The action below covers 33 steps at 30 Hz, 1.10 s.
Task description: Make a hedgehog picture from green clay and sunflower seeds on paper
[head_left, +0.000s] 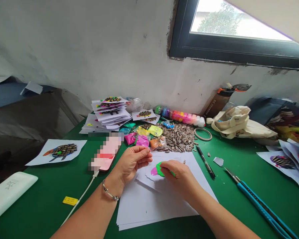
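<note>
The person's right hand (175, 177) is bunching its fingers closed on a patch of green modelling clay (160, 169), pressing it onto a white paper cut-out (146, 176). A smaller patch of pink clay (153, 171) is sitting against the green. The left hand (133, 162) is hovering just above the cut-out, its fingers (146, 153) curling together in a pinch, though I cannot tell whether they are holding anything. A silver bracelet (109, 191) is circling the left wrist.

The cut-out is lying on a stack of white paper (139, 207) on a green desk (40, 212). To the left, a blurred-out phone (106, 152) is lying with a white charging cable (82, 196) running from it. To the right, a black pen (205, 166) and a blue-handled craft knife (261, 205) are lying apart on the desk.

Farther on, packets of coloured clay (142, 139) are lying beside a heap of striped sunflower seeds (176, 137). Beyond them, a pile of seed pictures on paper (109, 108) is standing near the wall, and a canvas tote bag (239, 122) is slumping on the far right of the desk.
</note>
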Motion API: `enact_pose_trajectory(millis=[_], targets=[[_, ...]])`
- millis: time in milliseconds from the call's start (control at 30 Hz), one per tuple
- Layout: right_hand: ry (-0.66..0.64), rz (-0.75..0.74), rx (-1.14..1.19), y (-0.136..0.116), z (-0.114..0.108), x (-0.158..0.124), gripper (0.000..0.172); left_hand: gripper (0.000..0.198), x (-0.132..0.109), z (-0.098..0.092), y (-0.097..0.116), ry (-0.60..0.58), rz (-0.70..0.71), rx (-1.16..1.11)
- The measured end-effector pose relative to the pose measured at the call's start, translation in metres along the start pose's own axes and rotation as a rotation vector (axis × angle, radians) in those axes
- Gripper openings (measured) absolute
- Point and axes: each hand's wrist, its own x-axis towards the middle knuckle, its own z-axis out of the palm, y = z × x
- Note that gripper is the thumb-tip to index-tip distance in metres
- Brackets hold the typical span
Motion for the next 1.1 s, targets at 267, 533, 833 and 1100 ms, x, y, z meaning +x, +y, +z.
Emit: enact_pose_trajectory(millis=[267, 533, 833, 1100], targets=[[0.017, -0.042, 0.006, 0.002, 0.004, -0.004, 0.026, 0.012, 0.001, -0.002, 0.000, 0.011, -0.007, -0.007], [0.048, -0.032, -0.070, -0.001, 0.000, 0.000, 0.017, 0.006, 0.000, -0.001, 0.002, 0.025, -0.006, -0.015], [0.021, -0.098, -0.018, 0.005, 0.011, -0.002, 0.021, 0.006, 0.003, -0.003, 0.000, 0.024, -0.008, -0.019], [0.021, -0.069, -0.053, 0.002, 0.011, 0.002, 0.015, 0.004, 0.001, -0.001, 0.002, 0.038, -0.003, -0.017]])
